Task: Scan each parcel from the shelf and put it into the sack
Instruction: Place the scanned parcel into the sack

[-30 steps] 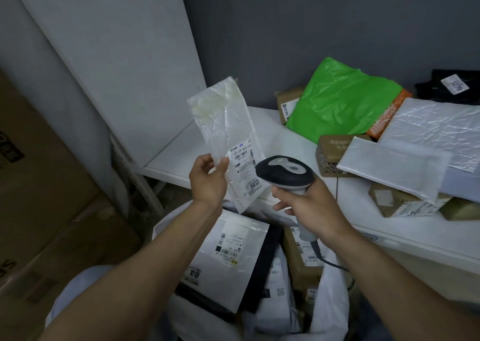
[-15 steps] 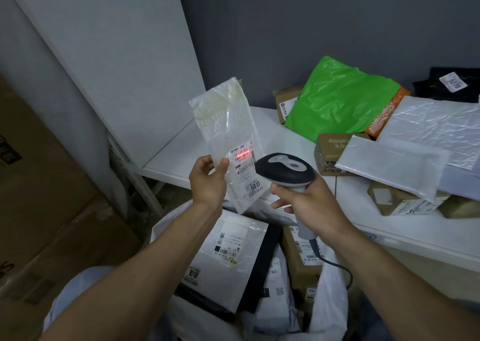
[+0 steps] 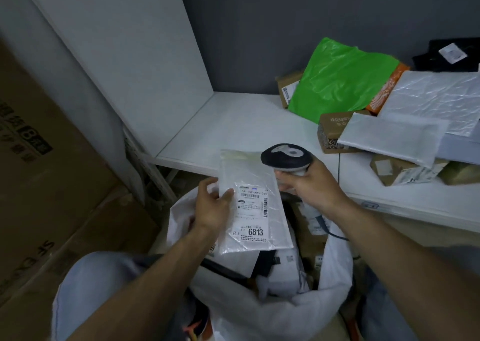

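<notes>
My left hand (image 3: 211,205) pinches the left edge of a flat clear-white parcel (image 3: 253,203) labelled 6813, held label-up over the open white sack (image 3: 280,312). Inside the sack lie several parcels, among them a white mailer, a black one and a brown box (image 3: 310,226). My right hand (image 3: 310,187) grips the handle of a black-and-grey barcode scanner (image 3: 287,156), just right of the parcel's top edge. Its cable runs down toward the sack. No red scan light shows on the label.
The white shelf (image 3: 233,127) has bare room on its left half. On its right lie a green bag (image 3: 340,78), brown boxes (image 3: 331,133), silver mailers (image 3: 389,138), an orange parcel and a black one (image 3: 452,55). Big cardboard cartons (image 3: 46,185) stand at left.
My left hand has lowered the parcel from upright in front of the shelf to flat over the sack. The red scan line on its label has gone. The scanner has stayed about level.
</notes>
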